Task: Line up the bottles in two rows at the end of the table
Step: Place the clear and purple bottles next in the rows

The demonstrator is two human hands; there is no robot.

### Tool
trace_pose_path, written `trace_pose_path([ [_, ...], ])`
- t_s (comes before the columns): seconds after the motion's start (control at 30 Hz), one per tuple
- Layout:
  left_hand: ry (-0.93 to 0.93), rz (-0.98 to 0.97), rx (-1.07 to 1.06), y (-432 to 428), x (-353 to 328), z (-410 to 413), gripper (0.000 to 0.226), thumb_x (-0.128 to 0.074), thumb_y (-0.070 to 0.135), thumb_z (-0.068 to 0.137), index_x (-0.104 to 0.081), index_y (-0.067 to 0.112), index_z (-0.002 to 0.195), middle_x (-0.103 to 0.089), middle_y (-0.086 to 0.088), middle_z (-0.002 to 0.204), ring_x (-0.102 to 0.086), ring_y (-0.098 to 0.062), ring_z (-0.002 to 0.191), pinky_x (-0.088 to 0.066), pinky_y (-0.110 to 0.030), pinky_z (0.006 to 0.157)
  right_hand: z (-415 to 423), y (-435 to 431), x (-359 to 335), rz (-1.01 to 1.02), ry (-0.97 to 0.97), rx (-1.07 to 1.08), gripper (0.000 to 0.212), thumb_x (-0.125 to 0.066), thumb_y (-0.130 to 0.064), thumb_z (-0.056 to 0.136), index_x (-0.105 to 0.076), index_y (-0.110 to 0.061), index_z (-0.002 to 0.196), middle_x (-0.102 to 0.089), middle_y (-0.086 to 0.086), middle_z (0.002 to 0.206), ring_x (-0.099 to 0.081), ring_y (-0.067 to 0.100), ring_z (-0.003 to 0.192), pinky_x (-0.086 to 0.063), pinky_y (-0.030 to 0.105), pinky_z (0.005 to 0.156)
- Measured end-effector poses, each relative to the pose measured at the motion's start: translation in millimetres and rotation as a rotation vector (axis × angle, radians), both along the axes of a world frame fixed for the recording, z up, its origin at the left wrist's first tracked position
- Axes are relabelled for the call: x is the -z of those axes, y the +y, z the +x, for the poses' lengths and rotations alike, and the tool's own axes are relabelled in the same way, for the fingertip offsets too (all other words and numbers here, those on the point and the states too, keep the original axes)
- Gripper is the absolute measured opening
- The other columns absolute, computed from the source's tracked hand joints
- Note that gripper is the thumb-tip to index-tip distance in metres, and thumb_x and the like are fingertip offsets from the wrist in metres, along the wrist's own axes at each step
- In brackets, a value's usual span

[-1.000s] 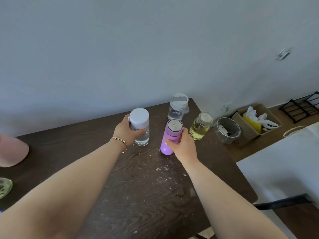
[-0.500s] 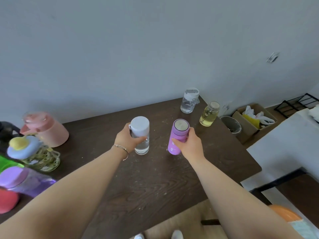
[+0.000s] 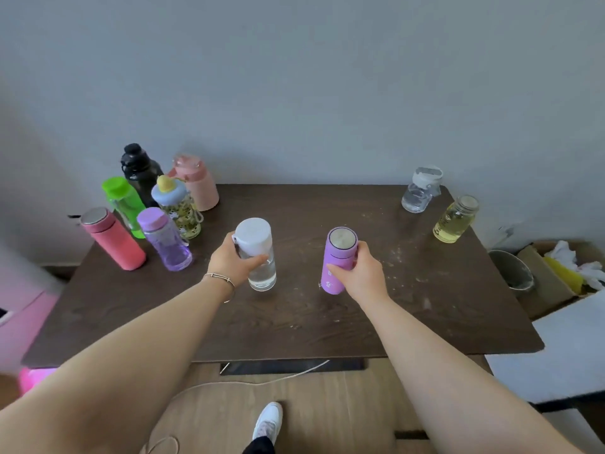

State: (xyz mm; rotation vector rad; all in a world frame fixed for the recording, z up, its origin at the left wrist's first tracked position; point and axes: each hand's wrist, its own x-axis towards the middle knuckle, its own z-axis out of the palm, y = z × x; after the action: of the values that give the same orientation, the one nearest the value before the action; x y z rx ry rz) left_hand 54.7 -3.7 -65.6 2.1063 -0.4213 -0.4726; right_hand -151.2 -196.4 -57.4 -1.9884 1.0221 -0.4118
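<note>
On the dark wooden table [image 3: 425,322] stood two groups of bottles. At the left end were six close together: a black bottle [image 3: 139,172], a pink jug [image 3: 198,183], a green bottle [image 3: 122,204], a patterned bottle [image 3: 180,208] with a blue lid and yellow knob, a coral flask [image 3: 113,242] with a metal cap, and a clear lilac bottle [image 3: 165,239] whose contents could not be told. At the right end, well apart from these, stood a clear bottle [image 3: 419,191] with a grey flip lid, which looked empty or held clear liquid, and just beside it a glass jar [image 3: 455,219] of yellow liquid.

Near the middle, the left hand [image 3: 229,262] was wrapped around a clear bottle with a white cap [image 3: 257,253], fingers curled behind it and the thumb across its front just below the cap; some clear water showed in its lower part. The right hand [image 3: 361,273] was closed around a purple flask [image 3: 337,260], thumb on the near side and fingers on the far right side, below its metal-topped lid. Both bottles were upright, apart from each other; whether their bases touched the table could not be told.

On the floor to the right, a grey bin [image 3: 510,270] and a cardboard box [image 3: 550,280] held crumpled white and yellow scraps.
</note>
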Motion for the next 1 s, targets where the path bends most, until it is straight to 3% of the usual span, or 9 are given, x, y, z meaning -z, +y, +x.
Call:
trace_pose_path([
  [0.2, -0.028, 0.013, -0.154, 82, -8, 1, 0.074, -0.086, 0.052, 0.056, -0.049, 0.033, 0.117, -0.066, 0.003, 0.105, -0.062, -0.026, 0.079, -0.056, -0.042, 0.081, 26, 53, -6, 0.028, -0.007, -0.130, 0.054, -0.081, -0.034, 0.073, -0.050, -0.024, 0.117, -0.065, -0.003, 0.113, -0.063, 0.023, 0.098, -0.053, 0.036, 0.080],
  [0.5, -0.038, -0.009, -0.294, 186, -8, 37, 0.067, -0.088, 0.044, 0.059, -0.051, 0.030, 0.114, -0.067, 0.000, 0.101, -0.066, -0.031, 0.083, -0.049, -0.033, 0.066, 92, 147, -10, 0.079, -0.019, -0.226, 0.061, -0.083, -0.033, 0.073, -0.049, -0.025, 0.123, -0.064, -0.002, 0.119, -0.063, 0.023, 0.104, -0.055, 0.040, 0.086],
  [0.67, -0.041, 0.008, -0.243, 237, -1, 84, 0.068, -0.088, 0.042, 0.062, -0.051, 0.027, 0.118, -0.066, -0.002, 0.104, -0.065, -0.030, 0.084, -0.050, -0.033, 0.068, 138, 203, -6, 0.070, 0.007, -0.205, 0.063, -0.084, -0.032, 0.073, -0.048, -0.024, 0.124, -0.064, -0.001, 0.123, -0.063, 0.023, 0.107, -0.054, 0.042, 0.091],
  [0.77, -0.044, 0.006, -0.189, 264, 4, 115, 0.072, -0.088, 0.038, 0.063, -0.050, 0.028, 0.123, -0.065, 0.001, 0.107, -0.063, -0.026, 0.093, -0.055, -0.038, 0.077, 163, 234, -3, 0.060, 0.029, -0.160, 0.062, -0.084, -0.033, 0.074, -0.048, -0.024, 0.123, -0.064, -0.001, 0.123, -0.063, 0.023, 0.108, -0.054, 0.041, 0.091],
  [1.0, -0.037, 0.036, -0.054, 302, 13, 177, 0.078, -0.087, 0.035, 0.067, -0.045, 0.027, 0.133, -0.056, 0.006, 0.108, -0.054, -0.020, 0.097, -0.049, -0.032, 0.085, 212, 290, 5, 0.050, 0.049, -0.067, 0.061, -0.083, -0.031, 0.075, -0.048, -0.023, 0.124, -0.064, 0.000, 0.124, -0.062, 0.021, 0.106, -0.052, 0.034, 0.088],
])
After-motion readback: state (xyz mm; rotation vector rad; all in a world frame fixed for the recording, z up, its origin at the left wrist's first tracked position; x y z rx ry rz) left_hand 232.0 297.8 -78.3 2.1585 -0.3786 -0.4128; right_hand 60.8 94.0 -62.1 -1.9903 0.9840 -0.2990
